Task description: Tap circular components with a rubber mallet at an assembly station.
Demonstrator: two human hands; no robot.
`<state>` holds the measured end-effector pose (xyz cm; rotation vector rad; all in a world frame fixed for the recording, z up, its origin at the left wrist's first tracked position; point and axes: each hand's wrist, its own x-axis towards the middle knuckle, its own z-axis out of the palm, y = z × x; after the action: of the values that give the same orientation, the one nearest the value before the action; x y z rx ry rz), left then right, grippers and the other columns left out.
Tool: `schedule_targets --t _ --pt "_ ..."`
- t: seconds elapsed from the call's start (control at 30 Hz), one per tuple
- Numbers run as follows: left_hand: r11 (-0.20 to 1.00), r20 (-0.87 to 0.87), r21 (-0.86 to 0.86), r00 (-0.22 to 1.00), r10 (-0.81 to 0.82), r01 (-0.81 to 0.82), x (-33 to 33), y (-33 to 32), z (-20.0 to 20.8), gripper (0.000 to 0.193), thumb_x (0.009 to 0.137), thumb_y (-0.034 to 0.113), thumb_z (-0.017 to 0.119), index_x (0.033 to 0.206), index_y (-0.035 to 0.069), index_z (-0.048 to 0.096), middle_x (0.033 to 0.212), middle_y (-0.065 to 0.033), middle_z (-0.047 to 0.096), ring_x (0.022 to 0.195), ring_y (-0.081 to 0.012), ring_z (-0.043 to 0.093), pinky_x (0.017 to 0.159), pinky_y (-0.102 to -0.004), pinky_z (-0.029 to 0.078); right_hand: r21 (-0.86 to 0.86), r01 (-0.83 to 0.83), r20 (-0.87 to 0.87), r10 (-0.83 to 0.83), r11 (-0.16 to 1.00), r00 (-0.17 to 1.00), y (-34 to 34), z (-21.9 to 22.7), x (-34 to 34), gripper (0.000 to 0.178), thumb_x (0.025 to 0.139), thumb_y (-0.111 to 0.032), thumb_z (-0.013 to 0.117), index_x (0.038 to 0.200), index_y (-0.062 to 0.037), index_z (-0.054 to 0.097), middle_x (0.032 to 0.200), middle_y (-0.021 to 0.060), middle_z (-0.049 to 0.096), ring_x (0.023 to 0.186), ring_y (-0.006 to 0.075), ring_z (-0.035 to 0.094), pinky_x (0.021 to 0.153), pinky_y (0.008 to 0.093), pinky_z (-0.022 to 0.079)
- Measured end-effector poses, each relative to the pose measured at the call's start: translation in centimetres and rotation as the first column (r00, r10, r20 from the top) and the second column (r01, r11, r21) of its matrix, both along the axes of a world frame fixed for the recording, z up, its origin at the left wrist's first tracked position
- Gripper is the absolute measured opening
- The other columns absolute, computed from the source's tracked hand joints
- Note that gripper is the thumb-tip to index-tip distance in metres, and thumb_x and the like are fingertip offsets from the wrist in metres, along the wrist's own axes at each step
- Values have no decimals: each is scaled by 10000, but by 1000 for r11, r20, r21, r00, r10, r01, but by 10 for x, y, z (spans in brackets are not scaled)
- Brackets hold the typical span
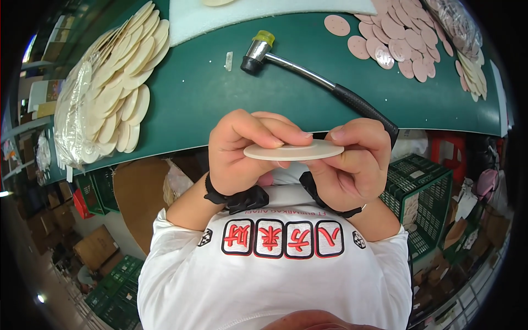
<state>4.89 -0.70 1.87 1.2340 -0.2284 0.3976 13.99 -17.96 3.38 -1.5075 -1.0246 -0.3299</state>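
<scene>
Between my two hands, close to my chest, is a thin cream-coloured oval disc point(294, 152), seen nearly edge-on. My left hand point(239, 146) pinches its left side, thumb and fingers on its two faces. My right hand point(360, 162) grips the right end in the same way. Just beyond the hands, on the green table point(203, 110), lies a double-faced mallet point(300, 69) with a yellow face, a black face and a black handle. The handle's end comes close behind my right hand.
A heap of cream oval discs point(124, 82), partly in clear plastic, covers the table's left end. Pink discs point(401, 33) lie scattered at the far right, beside a plastic bag point(454, 25). White foam sheet point(247, 12) lies at the back. Green crates point(421, 203) stand below the table edge.
</scene>
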Motion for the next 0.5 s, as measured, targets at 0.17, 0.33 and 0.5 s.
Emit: schedule_targets --t 0.17,0.33,0.5 --pt "1000 36 30 999 0 -1 0 0 1 284 885 57 765 1024 91 520 1073 -202 723 1001 -340 699 852 -447 594 5 40 21 -40 999 999 -1 -2 -5 287 708 -34 888 845 -111 648 1044 63 605 848 209 581 671 302 489" --pt "1000 22 -12 1000 10 -9 -2 -3 0 270 898 49 749 1029 91 516 1061 -203 721 1000 -354 703 872 -462 594 -27 35 133 -31 999 991 -1 -4 -3 318 764 -54 870 900 -76 583 1099 118 559 828 208 576 647 286 513" --pt "999 46 -35 999 4 -3 -1 -7 2 258 911 30 726 1041 87 509 1063 -210 715 1004 -363 704 887 -479 598 -20 21 133 -19 1000 991 -2 -6 -5 329 765 -62 873 914 -76 580 1104 109 540 828 201 563 636 282 512"
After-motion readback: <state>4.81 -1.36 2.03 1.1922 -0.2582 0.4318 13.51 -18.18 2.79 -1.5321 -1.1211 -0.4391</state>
